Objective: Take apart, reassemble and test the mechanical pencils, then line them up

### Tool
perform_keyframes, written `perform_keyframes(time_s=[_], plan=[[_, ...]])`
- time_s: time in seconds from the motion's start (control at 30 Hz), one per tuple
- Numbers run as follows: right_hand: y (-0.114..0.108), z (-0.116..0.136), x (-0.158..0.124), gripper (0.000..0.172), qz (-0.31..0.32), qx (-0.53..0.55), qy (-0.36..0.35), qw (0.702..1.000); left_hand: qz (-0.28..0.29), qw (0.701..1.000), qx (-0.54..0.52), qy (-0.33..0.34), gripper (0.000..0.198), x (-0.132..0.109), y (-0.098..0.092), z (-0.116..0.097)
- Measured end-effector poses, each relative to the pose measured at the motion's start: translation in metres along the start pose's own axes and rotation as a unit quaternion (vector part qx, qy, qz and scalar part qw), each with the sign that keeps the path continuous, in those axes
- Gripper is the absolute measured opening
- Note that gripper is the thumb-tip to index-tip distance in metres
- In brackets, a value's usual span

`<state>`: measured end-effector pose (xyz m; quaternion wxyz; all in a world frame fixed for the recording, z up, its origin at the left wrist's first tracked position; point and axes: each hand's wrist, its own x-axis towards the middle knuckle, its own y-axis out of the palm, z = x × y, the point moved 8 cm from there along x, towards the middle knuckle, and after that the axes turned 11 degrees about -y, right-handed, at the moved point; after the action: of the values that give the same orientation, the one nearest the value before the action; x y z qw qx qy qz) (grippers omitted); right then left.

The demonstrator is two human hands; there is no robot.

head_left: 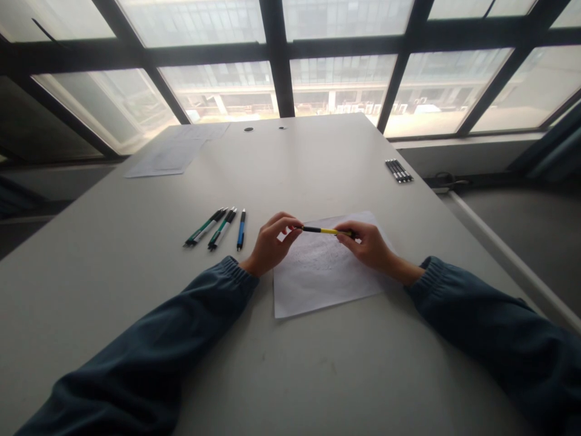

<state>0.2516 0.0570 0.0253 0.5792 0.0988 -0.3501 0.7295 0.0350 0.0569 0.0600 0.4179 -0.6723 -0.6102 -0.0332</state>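
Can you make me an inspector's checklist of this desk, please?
Surface: white table, with a few faint marks near the front.
Main things: a yellow and black pen held over white paper.
Clutter: green, white and blue pens left of the paper; black and white pens near the right edge; papers far left.
Hands: left hand and right hand pinch opposite ends.
Cables: dark loop beyond the right edge, possibly one.
Surroundings: big windows ahead.

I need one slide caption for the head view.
Left hand and right hand hold a black and yellow pen above paper.
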Motion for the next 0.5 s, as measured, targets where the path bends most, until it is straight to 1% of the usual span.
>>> perform_keyframes(time_s=[0.2, 0.4, 0.5], plan=[[0.001, 0.0, -0.001, 0.023, 0.005, -0.003, -0.002, 1.0, 0.028, 0.999, -0.003, -0.018, 0.02, -0.001, 0.004, 0.007], [0.005, 0.001, 0.001, 0.021, 0.03, -0.009, 0.0, 1.0, 0.065, 0.997, -0.008, -0.032, 0.042, -0.002, 0.009, 0.005], [0.004, 0.002, 0.001, 0.021, 0.027, -0.013, -0.002, 1.0, 0.076, 0.996, 0.002, -0.036, 0.053, -0.002, 0.01, 0.005]])
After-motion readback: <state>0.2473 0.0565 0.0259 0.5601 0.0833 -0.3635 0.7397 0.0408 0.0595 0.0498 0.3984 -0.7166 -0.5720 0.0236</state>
